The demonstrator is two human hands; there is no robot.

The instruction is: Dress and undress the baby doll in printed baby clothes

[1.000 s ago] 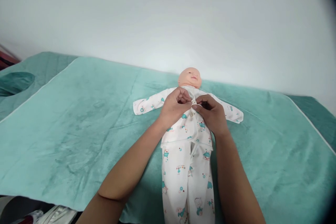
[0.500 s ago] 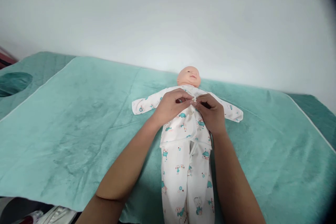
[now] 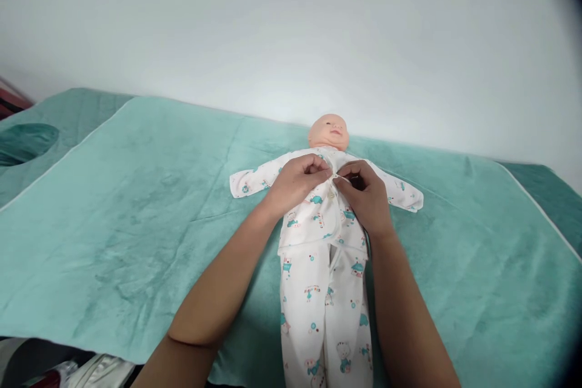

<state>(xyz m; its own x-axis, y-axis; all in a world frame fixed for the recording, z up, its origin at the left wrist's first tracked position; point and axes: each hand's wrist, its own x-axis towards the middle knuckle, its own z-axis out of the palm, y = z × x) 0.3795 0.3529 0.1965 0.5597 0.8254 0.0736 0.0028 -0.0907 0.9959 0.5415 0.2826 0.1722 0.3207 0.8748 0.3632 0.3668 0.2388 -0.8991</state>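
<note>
A baby doll (image 3: 328, 131) lies on its back, dressed in a white printed shirt (image 3: 304, 230) and matching trousers (image 3: 304, 315). My left hand (image 3: 301, 180) pinches the front edge of the shirt at the chest with thumb and forefinger. Opposite it, my right hand (image 3: 366, 194) pinches the other side of the same opening, its fingertips close to the left ones. What exactly sits between the fingertips is too small to make out. Just below, a small pale fastening shows on the shirt front. Both of the doll's sleeves stretch out sideways.
A teal plush cover (image 3: 150, 224) with a white-edged sheet spreads under the doll. A pale wall (image 3: 291, 30) rises behind it. At the left is an oval opening (image 3: 27, 144) in the cover. Silvery packaging (image 3: 102, 371) lies at the lower left, below the edge.
My fingertips have shifted slightly at the shirt's chest opening, with the right fingers a little lower. The doll lies as before; the view has moved very slightly.
</note>
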